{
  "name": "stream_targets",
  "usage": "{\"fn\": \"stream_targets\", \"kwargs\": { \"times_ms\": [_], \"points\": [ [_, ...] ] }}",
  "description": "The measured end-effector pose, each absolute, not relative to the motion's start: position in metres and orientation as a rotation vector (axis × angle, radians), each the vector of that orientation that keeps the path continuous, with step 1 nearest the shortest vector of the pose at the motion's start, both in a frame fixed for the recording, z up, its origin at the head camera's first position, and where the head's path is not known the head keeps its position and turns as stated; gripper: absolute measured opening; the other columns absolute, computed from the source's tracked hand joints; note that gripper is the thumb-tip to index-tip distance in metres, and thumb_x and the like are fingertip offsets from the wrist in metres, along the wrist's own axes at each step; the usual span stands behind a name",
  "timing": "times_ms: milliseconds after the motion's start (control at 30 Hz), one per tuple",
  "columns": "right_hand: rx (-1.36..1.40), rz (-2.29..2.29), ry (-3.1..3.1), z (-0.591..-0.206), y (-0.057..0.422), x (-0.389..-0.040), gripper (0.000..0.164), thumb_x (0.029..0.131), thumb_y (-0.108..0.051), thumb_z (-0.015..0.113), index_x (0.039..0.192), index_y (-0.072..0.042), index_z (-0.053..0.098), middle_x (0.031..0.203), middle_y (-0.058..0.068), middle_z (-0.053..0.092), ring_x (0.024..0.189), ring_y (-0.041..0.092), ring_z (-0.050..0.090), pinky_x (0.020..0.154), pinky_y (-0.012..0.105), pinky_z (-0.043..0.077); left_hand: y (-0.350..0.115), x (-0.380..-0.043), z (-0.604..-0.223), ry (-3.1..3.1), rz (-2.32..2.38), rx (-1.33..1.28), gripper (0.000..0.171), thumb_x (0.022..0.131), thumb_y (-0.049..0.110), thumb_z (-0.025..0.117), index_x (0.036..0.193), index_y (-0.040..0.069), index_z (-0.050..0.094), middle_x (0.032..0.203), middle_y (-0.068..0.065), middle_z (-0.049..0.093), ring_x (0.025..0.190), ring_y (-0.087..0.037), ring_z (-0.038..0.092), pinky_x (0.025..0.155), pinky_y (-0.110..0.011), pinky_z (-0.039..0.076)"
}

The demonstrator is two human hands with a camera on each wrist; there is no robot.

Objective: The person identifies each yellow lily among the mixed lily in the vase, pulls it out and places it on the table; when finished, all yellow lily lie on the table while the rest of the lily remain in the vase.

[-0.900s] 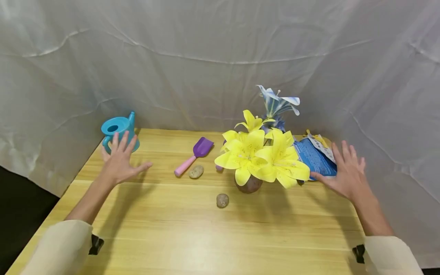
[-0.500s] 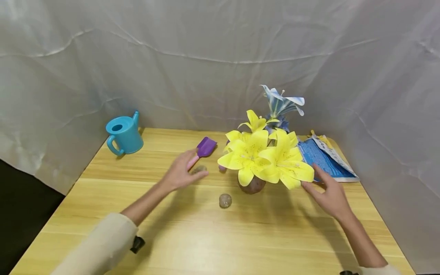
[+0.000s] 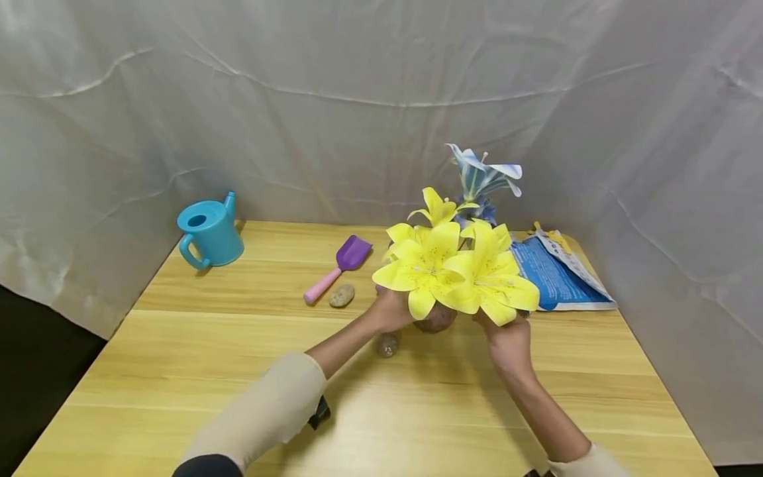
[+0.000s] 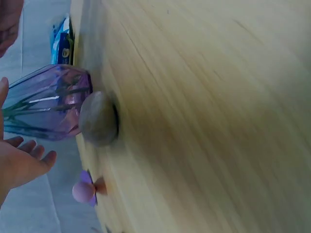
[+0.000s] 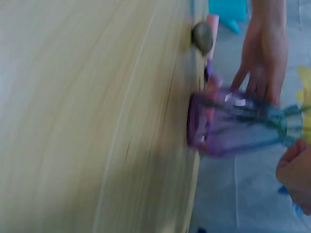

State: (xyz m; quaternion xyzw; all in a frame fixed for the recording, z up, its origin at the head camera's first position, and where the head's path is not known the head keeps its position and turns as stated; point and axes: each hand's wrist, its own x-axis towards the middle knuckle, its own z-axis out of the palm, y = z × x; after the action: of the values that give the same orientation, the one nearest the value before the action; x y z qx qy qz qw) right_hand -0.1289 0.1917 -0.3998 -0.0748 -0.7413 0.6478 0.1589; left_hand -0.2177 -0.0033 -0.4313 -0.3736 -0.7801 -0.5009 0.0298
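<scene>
Vase [image 5: 226,124] sits between left hand [image 3: 393,311] and right hand [image 3: 508,339]

Flowers [image 3: 424,270] in vase [image 5: 233,128], watering can [image 3: 216,240] at left

The left hand [image 3: 393,311] sits at eight o'clock from the yellow lilies [image 3: 459,266], the right hand [image 3: 509,339] at five (both partly hidden); a blue watering can [image 3: 218,240] stands at nine.

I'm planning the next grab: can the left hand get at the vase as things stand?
Likely yes: the left hand is close beside the vase, with nothing visible standing between them.
</scene>
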Motion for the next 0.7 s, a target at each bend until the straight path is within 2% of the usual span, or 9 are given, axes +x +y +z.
{"fn": "stream_targets", "kwargs": {
  "times_ms": [100,233,433,533,700],
  "points": [
    [-0.113,1.912,-1.924,-0.397,0.178,-0.132,0.024,0.079,-0.001,0.063,0.102,-0.002,0.056,0.091,0.0,0.058,0.087,0.013,0.054,0.075,0.023,0.045,0.001,-0.218,-0.434,-2.418,-1.508,-1.174,0.051,0.081,0.009,0.063,0.124,0.01,0.036,0.099,0.002,0.049,0.09,-0.009,0.048,0.085,-0.024,0.038],
    [0.043,1.873,-1.816,-0.388,0.165,-0.137,0.032,0.082,-0.005,0.061,0.112,-0.004,0.05,0.103,0.004,0.052,0.099,0.015,0.048,0.084,0.022,0.04,0.004,-0.216,-0.434,-2.459,-1.474,-1.139,0.046,0.083,0.007,0.06,0.123,0.007,0.038,0.1,0.0,0.049,0.093,-0.01,0.047,0.086,-0.023,0.038],
    [0.056,1.898,-1.767,-0.389,0.16,-0.142,0.026,0.085,-0.015,0.058,0.11,-0.009,0.049,0.1,-0.001,0.051,0.097,0.011,0.047,0.082,0.02,0.04,0.004,-0.215,-0.438,-2.43,-1.566,-1.144,0.049,0.082,0.009,0.061,0.125,0.007,0.035,0.099,-0.001,0.047,0.092,-0.01,0.045,0.087,-0.025,0.037],
    [0.162,1.949,-1.658,-0.389,0.159,-0.144,0.021,0.086,-0.009,0.055,0.106,-0.008,0.05,0.095,-0.001,0.05,0.092,0.011,0.047,0.079,0.02,0.041,0.005,-0.215,-0.44,-2.416,-1.509,-1.173,0.051,0.084,0.008,0.058,0.128,0.006,0.033,0.104,-0.002,0.048,0.095,-0.011,0.046,0.088,-0.024,0.036],
    [0.267,1.946,-1.596,-0.387,0.157,-0.14,0.021,0.085,0.002,0.053,0.104,-0.007,0.052,0.091,-0.002,0.051,0.088,0.008,0.048,0.075,0.019,0.041,0.006,-0.216,-0.442,-2.4,-1.452,-1.205,0.057,0.083,0.009,0.06,0.131,0.009,0.029,0.112,-0.003,0.047,0.104,-0.01,0.044,0.091,-0.024,0.035]
  ]
}}
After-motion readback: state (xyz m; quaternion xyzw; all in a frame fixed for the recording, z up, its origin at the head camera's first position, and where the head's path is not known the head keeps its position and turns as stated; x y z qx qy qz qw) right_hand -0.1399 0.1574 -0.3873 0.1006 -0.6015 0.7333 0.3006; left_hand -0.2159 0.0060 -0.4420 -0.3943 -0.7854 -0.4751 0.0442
